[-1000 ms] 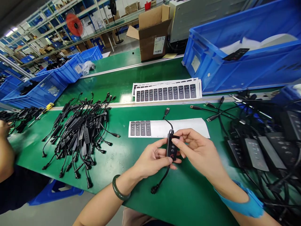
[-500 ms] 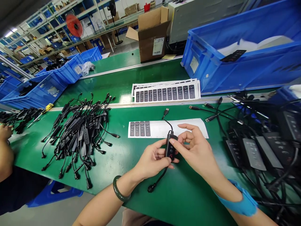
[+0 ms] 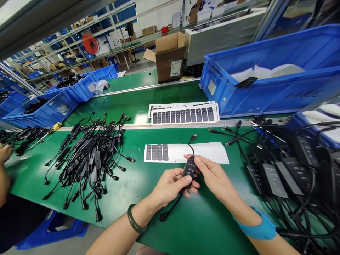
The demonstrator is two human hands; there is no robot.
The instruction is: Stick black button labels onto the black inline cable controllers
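Note:
A black inline cable controller (image 3: 189, 170) with small printed symbols lies between my hands above the green bench. My left hand (image 3: 172, 184) is closed round its lower part, thumb on the face. My right hand (image 3: 209, 173) grips its upper end and right edge with thumb and fingers. A short lead with a USB plug (image 3: 193, 138) points away from me; another lead ends in a round black connector (image 3: 164, 216) near me. Just beyond my hands is a white backing sheet (image 3: 196, 152) with several dark label stickers (image 3: 157, 152) at its left end.
Left is a heap of cable controllers (image 3: 87, 152); more controllers (image 3: 281, 173) are piled right. A stack of label sheets (image 3: 183, 114) lies farther back. Behind stand a large blue crate (image 3: 271, 88) and a cardboard box (image 3: 170, 63). A co-worker's hand (image 3: 5, 153) shows far left.
My right hand has come down from a raised, looser pose to grip the controller's upper end. The controller has tilted slightly to the right. The camera view has shifted upward.

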